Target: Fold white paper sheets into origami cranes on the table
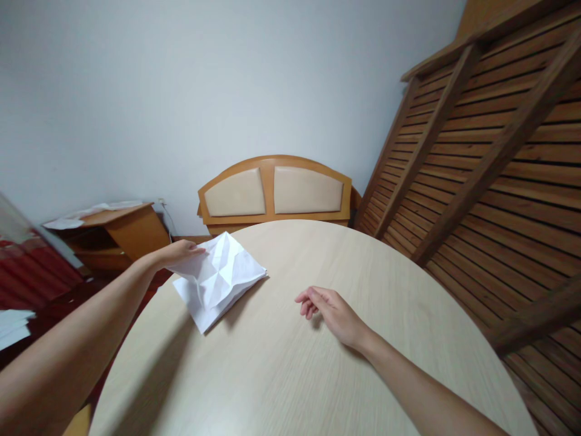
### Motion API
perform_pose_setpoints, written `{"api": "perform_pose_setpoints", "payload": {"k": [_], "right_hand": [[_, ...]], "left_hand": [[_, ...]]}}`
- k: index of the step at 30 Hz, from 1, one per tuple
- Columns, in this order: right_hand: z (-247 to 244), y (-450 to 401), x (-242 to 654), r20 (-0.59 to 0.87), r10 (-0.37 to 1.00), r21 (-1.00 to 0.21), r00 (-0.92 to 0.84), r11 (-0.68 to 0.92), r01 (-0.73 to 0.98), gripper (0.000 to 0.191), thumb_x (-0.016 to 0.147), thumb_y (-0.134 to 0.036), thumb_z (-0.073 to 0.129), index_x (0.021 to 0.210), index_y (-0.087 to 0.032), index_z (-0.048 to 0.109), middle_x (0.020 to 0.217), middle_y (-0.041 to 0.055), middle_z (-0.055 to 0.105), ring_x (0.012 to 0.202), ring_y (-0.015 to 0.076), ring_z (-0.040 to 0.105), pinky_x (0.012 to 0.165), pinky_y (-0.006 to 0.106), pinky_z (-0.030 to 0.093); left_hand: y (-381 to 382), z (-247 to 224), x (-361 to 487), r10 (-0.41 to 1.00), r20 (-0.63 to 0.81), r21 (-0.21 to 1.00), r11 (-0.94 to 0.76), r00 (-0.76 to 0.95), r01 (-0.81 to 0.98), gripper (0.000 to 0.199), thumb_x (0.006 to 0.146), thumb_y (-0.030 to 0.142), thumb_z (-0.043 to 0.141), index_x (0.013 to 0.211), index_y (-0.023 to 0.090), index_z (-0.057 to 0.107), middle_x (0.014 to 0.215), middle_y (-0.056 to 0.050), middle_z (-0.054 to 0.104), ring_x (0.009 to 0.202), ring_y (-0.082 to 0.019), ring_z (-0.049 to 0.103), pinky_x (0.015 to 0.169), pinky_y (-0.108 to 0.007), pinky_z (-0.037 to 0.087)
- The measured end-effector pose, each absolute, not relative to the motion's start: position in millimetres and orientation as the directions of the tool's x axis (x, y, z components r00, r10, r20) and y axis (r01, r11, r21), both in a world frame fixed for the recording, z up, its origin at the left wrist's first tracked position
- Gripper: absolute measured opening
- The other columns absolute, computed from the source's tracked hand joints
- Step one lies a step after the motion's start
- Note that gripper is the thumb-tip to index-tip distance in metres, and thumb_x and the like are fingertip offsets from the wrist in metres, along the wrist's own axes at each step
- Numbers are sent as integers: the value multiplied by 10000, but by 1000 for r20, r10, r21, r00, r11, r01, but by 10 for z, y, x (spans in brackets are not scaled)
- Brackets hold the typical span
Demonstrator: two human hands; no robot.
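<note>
Creased white paper sheets (222, 269), stacked loosely, sit over the left part of the round table (290, 375). My left hand (184, 249) grips their far left edge, with the thumb on top and the other fingers mostly hidden. A fold pattern of crossing creases marks the top sheet. The sheets' right corner and lower edge stand a little off the table and cast a shadow. To the right of the paper, apart from it, my right hand (331, 312) hovers low over the tabletop. Its fingers are loosely curled and slightly apart, with nothing in them.
Behind the table stands a wooden headboard (269, 188) with two beige pads. A small wooden cabinet (131, 233) with white sheets on top is at the left. Slatted wooden panels (481, 157) lean along the right side. More white paper (13, 327) lies at the far left.
</note>
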State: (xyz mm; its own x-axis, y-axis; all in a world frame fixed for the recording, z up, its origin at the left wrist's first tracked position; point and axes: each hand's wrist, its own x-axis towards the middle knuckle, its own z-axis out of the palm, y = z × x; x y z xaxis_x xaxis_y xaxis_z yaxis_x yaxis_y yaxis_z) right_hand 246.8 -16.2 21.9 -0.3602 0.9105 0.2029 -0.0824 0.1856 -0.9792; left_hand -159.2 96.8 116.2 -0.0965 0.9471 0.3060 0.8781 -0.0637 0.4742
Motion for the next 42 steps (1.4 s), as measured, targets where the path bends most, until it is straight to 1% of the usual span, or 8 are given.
{"api": "perform_pose_setpoints", "payload": {"k": [4, 6, 8, 10, 15, 24, 34, 42], "right_hand": [[232, -159, 2475, 191, 910, -982, -368, 179, -68, 508, 931, -616, 523, 913, -165, 755, 736, 58, 694, 669, 160, 615, 654, 298, 458], [241, -157, 2479, 189, 909, -982, -371, 174, -73, 494, 931, -607, 531, 909, -168, 756, 731, 56, 694, 666, 159, 613, 647, 294, 455], [246, -154, 2482, 187, 909, -982, -373, 171, -77, 470, 932, -589, 545, 902, -170, 756, 733, 55, 695, 668, 160, 612, 640, 291, 453], [242, -149, 2486, 183, 910, -983, -373, 169, -71, 456, 934, -578, 551, 894, -171, 753, 738, 55, 696, 675, 162, 613, 640, 291, 455], [207, -141, 2480, 175, 909, -984, -379, 171, -43, 479, 937, -593, 534, 897, -164, 744, 750, 60, 693, 685, 164, 614, 650, 293, 459], [189, -138, 2475, 167, 904, -985, -394, 167, -34, 482, 934, -597, 538, 926, -168, 757, 747, 59, 692, 679, 163, 612, 641, 289, 457], [162, -140, 2454, 133, 897, -988, -421, 155, 19, 480, 960, -583, 498, 904, -166, 729, 765, 57, 685, 687, 164, 611, 651, 296, 458], [138, -107, 2467, 82, 893, -988, -442, 130, 80, 470, 981, -564, 462, 903, -168, 703, 787, 58, 679, 700, 167, 611, 677, 311, 460]], "left_hand": [[958, 939, -1573, 984, 179, 356, -44, -22, 933, 582, 609, 681, 621, 838, 156, 724, 902, -188, 756, 870, -389, 696, 743, -425, 546], [859, 833, -1456, 982, 183, 313, -94, 37, 945, 788, 667, 714, 576, 1165, 112, 680, 1287, -232, 651, 1192, -407, 596, 993, -457, 466], [685, 717, -1284, 982, 130, 286, -172, 140, 943, 912, 706, 741, 572, 1394, 142, 548, 1472, -189, 518, 1337, -372, 500, 1117, -438, 369], [480, 598, -1099, 976, -14, 167, -210, 216, 963, 1029, 718, 802, 548, 1533, 200, 372, 1595, -184, 312, 1456, -431, 301, 1167, -558, 246], [212, 347, -822, 955, -203, 118, -197, 218, 973, 1030, 757, 852, 455, 1581, 303, 173, 1643, -160, 100, 1472, -510, 117, 1129, -685, 173], [513, 126, -782, 984, -137, 146, -96, 116, 985, 833, 858, 811, 273, 1568, 389, 161, 1671, -35, 62, 1474, -539, 29, 1057, -800, 118], [883, -33, -718, 994, 2, 137, 103, -105, 985, 878, 832, 840, 198, 1554, 348, 287, 1632, -194, 221, 1431, -601, 134, 982, -839, 141], [1328, 165, -868, 994, -53, 150, 106, -99, 983, 929, 795, 864, 263, 1550, 326, 310, 1639, -183, 206, 1407, -636, 148, 950, -848, 197]]}}
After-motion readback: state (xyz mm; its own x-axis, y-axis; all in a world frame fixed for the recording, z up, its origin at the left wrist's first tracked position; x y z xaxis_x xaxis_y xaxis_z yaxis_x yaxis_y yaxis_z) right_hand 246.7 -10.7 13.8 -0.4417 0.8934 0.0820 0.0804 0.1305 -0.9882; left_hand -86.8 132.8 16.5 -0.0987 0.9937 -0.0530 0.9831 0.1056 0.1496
